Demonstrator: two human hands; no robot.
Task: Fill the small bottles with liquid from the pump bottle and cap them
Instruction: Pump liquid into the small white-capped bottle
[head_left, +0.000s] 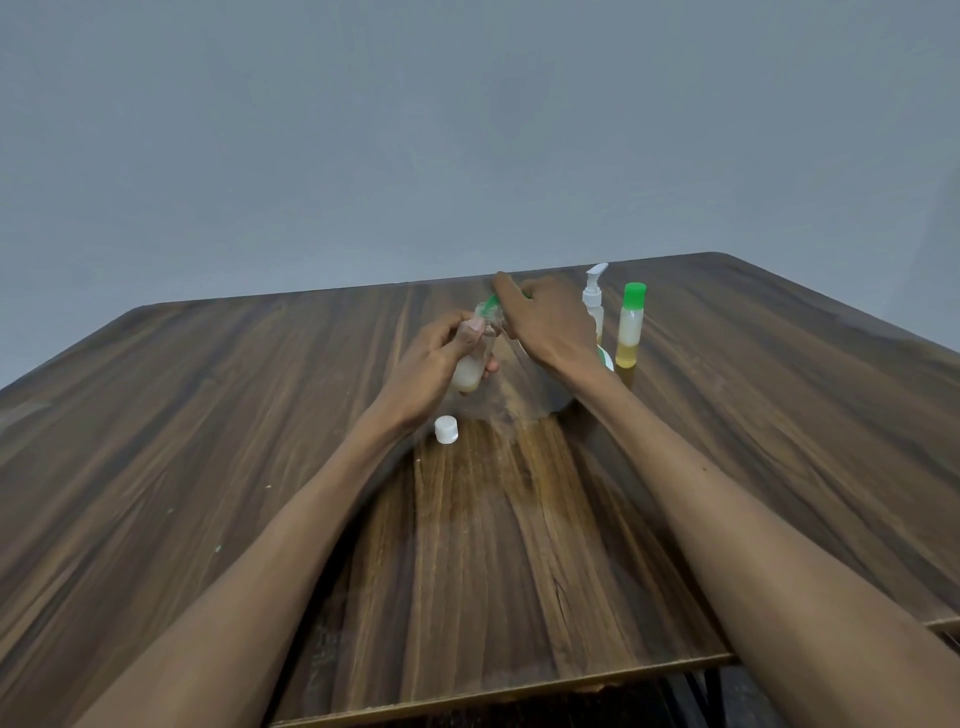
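My left hand (441, 364) grips a small clear bottle (470, 371), tilted, with pale liquid in its lower part. Its open mouth sits at a green pump nozzle (490, 303). My right hand (545, 322) lies on top of the green pump head with the fingers stretched over it and presses on it. The pump bottle's white body (558, 397) shows only partly under my right wrist. A loose white cap (447, 429) lies on the table just in front of my left hand.
To the right stand a slim white pump bottle (595, 304) and a green-capped small bottle (630, 327) holding yellowish liquid. The wooden table (208, 441) ends at a grey wall behind and at a near edge in front.
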